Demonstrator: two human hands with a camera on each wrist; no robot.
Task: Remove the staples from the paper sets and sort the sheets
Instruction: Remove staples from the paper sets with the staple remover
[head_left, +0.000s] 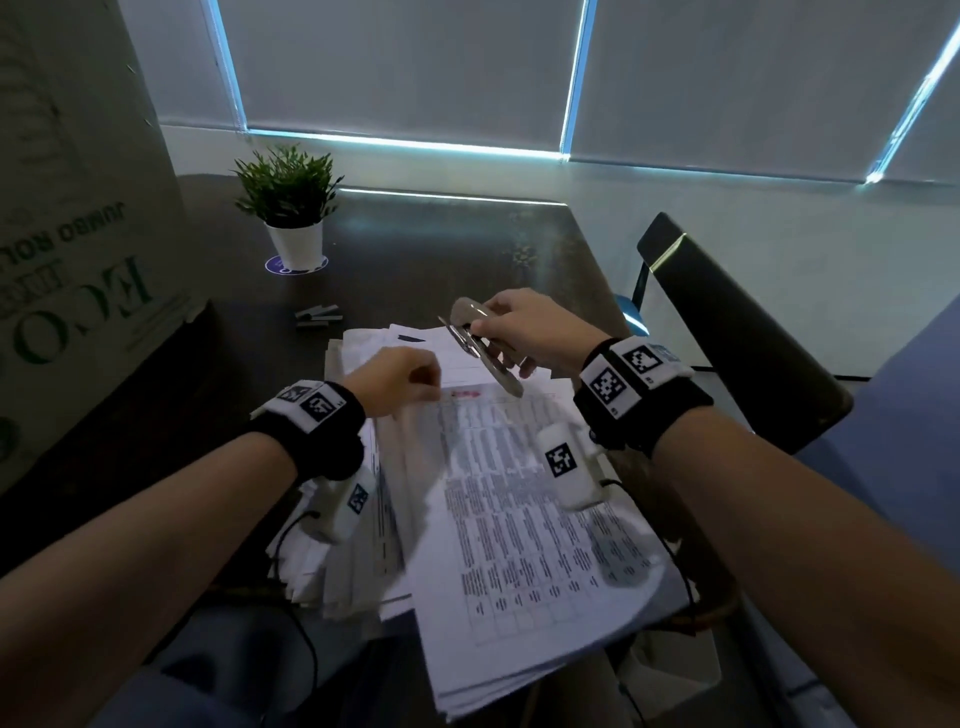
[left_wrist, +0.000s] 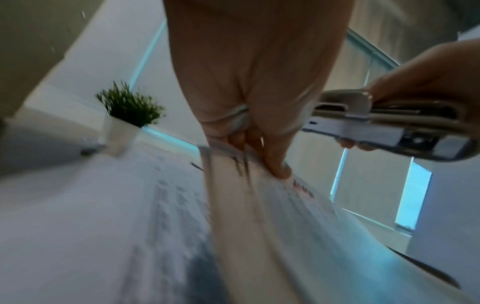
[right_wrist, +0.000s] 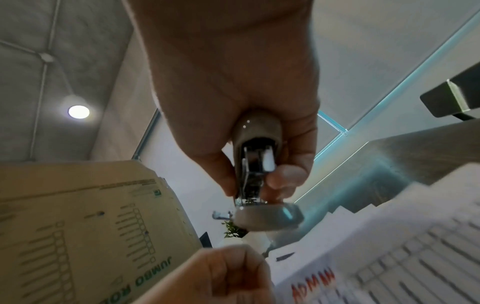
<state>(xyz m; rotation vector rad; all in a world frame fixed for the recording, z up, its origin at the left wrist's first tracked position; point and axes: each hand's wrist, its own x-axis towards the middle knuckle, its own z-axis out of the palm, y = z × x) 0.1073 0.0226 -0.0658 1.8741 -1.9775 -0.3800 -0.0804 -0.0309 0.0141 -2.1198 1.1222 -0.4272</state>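
Paper set (head_left: 519, 499): printed table sheets, top corner pinched by left hand (head_left: 397, 379); thumb (left_wrist: 275, 160) and curled fingers clamp the edge; sheets lie on a loose paper pile (head_left: 353, 545) at the near table (head_left: 441, 249) edge
Right hand (head_left: 530, 330): fingers wrapped round a metal stapler (head_left: 480, 345), held in the air just above the set's top edge; not touching the paper
Staple strips (head_left: 318, 314): on the table, beyond the pile
Potted plant (head_left: 291, 208): far left of the table
Cardboard box (head_left: 67, 234): left side
Chair (head_left: 727, 322): right of the table
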